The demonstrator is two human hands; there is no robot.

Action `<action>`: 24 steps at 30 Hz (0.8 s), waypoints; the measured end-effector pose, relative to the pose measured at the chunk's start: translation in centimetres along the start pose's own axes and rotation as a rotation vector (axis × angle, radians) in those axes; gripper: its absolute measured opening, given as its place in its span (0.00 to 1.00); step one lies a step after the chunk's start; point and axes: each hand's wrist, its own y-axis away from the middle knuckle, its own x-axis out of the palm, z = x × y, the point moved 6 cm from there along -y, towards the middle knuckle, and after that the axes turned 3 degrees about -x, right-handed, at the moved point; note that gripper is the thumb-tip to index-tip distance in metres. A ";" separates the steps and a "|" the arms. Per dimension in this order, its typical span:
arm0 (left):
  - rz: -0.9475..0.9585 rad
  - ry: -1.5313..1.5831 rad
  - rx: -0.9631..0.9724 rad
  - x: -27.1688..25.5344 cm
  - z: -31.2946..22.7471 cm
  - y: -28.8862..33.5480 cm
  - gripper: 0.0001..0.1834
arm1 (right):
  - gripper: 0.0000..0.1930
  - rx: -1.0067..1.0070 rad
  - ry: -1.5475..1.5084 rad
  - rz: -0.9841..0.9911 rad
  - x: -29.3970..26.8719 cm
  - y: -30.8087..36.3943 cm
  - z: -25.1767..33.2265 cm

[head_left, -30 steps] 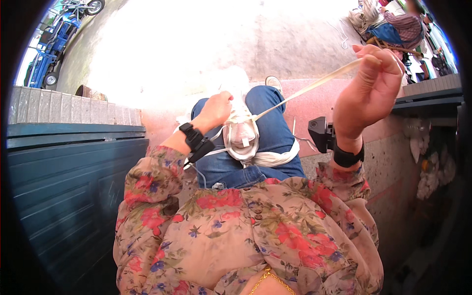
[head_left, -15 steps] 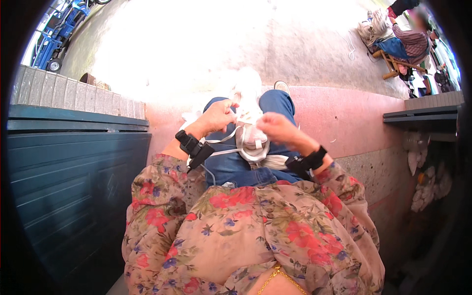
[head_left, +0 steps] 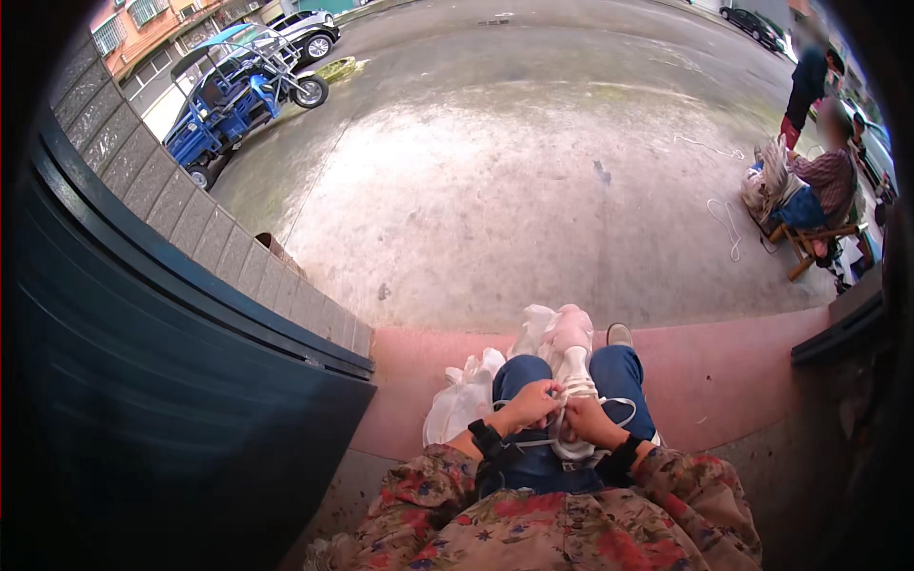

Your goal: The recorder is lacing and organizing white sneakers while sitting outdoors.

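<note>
Between my denim-covered knees rests a white lace-up shoe (head_left: 577,365), with several rows of lace across it. My left hand (head_left: 533,404) is at its left side, thumb and fingers pinched on a white shoelace (head_left: 538,442). Close beside it, my right hand (head_left: 590,421) is closed over the shoe's near part, its fingertips at the lacing. A loop of lace curves out to the right of that hand. What my right fingertips grip is partly hidden. The near end of the shoe is partly covered by my hands. Both wrists wear black straps.
Crumpled white plastic bags (head_left: 464,395) lie left of my knees. A dark blue door panel (head_left: 171,400) stands at the left. Ahead, a pink sill (head_left: 724,366) meets the concrete yard. A seated person (head_left: 826,176) works at the right; a blue three-wheeler (head_left: 243,100) is parked far left.
My view has tilted up, showing more of the yard. My hands have come closer together over the shoe, and a lace loop now sticks out on the right.
</note>
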 end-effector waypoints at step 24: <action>-0.051 0.032 -0.048 1.0 -3.2 0.3 0.18 | 0.06 -0.450 -0.759 0.084 -14.2 13.3 11.4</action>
